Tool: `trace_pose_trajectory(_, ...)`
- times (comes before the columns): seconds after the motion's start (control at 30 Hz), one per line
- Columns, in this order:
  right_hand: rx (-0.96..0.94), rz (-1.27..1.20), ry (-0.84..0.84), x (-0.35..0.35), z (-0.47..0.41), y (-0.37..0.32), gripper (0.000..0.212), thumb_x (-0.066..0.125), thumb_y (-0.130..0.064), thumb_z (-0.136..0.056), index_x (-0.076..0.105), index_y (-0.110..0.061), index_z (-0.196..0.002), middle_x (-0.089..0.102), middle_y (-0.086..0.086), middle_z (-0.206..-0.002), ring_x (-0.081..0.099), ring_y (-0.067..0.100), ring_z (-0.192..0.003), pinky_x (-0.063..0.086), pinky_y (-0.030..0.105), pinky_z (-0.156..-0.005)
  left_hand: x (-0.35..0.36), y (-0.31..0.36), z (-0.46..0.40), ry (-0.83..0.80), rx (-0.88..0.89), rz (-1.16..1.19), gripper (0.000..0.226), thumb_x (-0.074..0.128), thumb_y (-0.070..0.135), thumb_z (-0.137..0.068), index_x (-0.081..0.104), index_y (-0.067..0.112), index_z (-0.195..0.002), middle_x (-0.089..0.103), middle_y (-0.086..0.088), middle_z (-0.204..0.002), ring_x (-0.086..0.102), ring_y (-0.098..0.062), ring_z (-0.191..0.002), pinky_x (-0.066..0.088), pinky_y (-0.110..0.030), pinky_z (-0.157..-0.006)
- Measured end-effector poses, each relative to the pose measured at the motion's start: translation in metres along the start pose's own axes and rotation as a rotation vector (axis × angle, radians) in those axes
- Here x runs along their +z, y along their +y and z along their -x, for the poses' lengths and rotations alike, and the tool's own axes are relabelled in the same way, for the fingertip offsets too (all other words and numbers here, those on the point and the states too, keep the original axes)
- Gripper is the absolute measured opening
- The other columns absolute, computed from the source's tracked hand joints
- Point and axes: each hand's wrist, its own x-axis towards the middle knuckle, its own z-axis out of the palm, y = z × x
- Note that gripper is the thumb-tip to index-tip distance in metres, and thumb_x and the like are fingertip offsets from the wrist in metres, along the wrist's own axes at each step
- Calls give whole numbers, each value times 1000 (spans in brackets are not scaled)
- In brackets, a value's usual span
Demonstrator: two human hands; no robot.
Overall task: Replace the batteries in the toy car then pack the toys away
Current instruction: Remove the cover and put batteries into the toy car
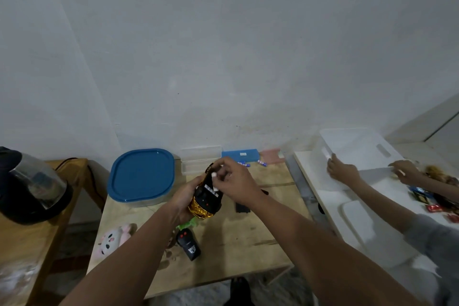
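A: Grip status?
B: L hand (183, 200) wraps the car (205, 197) from below, belly up, above the table (238, 238). R hand (232, 182) on top, fingers curled, pinching sth small & white at the car's underside; can't tell what.
A: Left of the grip?
B: Kettle (32, 185) far left on a side table. Blue lid (141, 177) just left of the car. Plush (113, 241) below-left.
A: Under it?
B: Remote (189, 246) below the car, on the table.
A: Right?
B: Batteries (244, 164) just behind R hand, by the blue case (239, 154). Black cover (242, 207) right of the wrist. Far right, another person's hands hold a white bin (357, 150).
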Motion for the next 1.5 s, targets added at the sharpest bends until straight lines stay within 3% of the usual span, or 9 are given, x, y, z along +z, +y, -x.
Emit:
trace_pose_trajectory(0.13, 356, -551, 179, -3, -2, -11, 20, 55, -9, -96, 73, -13, -103, 61, 6, -73, 53, 13, -58, 45, 23, -49, 0, -3, -1, -18, 23, -6, 52, 56, 45, -102, 62, 8, -137, 74, -21, -105, 74, -32, -83, 59, -40, -69)
trace_pose_trajectory(0.27, 615, -1016, 152, -11, -1, -10, 28, 48, -11, -95, 69, -4, -113, 56, 10, -76, 54, 15, -58, 46, 26, -52, 2, -3, 1, -21, 47, 11, 47, 53, 42, -104, 62, 10, -137, 74, -22, -104, 73, -33, -83, 60, -41, -67)
trace_pose_trajectory(0.47, 779, -1264, 61, -17, 3, -5, 23, 54, -12, -88, 59, -9, -110, 58, 10, -80, 57, 19, -65, 47, 25, -52, -1, -3, 0, -20, 32, 22, 50, 55, 44, -103, 61, 9, -138, 74, -22, -106, 73, -33, -84, 60, -41, -68)
trace_pose_trajectory(0.73, 801, -934, -113, -18, 4, -2, 15, 64, -15, -90, 61, -10, -103, 47, 0, -65, 41, 10, -54, 29, 18, -42, -6, -4, -2, 18, 22, 26, 58, 61, 49, -98, 61, 8, -140, 74, -19, -101, 73, -32, -81, 57, -39, -71)
trace_pose_trajectory(0.93, 725, -640, -63, -7, 3, -7, 23, 67, -31, -93, 56, -15, -82, 41, 1, -56, 41, 14, -48, 36, 22, -48, -7, -4, -3, 16, 44, 36, 58, 59, 51, -99, 62, 8, -138, 75, -18, -101, 73, -31, -80, 58, -37, -67)
trace_pose_trajectory(1.1, 259, 49, -30, 9, 3, -6, 42, 67, -44, -90, 59, -15, -61, 51, -1, -56, 47, 14, -52, 41, 32, -58, -9, -4, -2, -19, 68, 58, 55, 56, 49, -101, 65, 10, -138, 75, -17, -107, 74, -30, -83, 59, -36, -66)
trace_pose_trajectory(1.27, 184, 95, -48, 19, 2, -3, 27, 57, -36, -97, 76, -23, -85, 74, -4, -86, 69, 15, -84, 57, 45, -82, -8, -4, 1, -24, 127, 54, 53, 53, 50, -102, 67, 10, -132, 76, -16, -103, 74, -30, -83, 59, -37, -67)
trace_pose_trajectory(1.4, 228, 111, -13, 18, 3, -4, 24, 62, -36, -95, 78, -18, -90, 74, -3, -91, 68, 14, -87, 58, 43, -82, -9, -6, -3, 85, 255, -1, 58, 70, 52, -91, 65, 14, -134, 71, -21, -125, 72, -38, -111, 58, -51, -91)
trace_pose_trajectory(1.5, 247, 145, 17, 18, 5, -7, 23, 69, -40, -91, 76, -18, -94, 72, -2, -97, 66, 13, -89, 57, 35, -77, -7, -7, -7, 197, 309, 9, 52, 67, 47, -88, 66, 15, -130, 68, -23, -127, 70, -39, -115, 59, -53, -92)
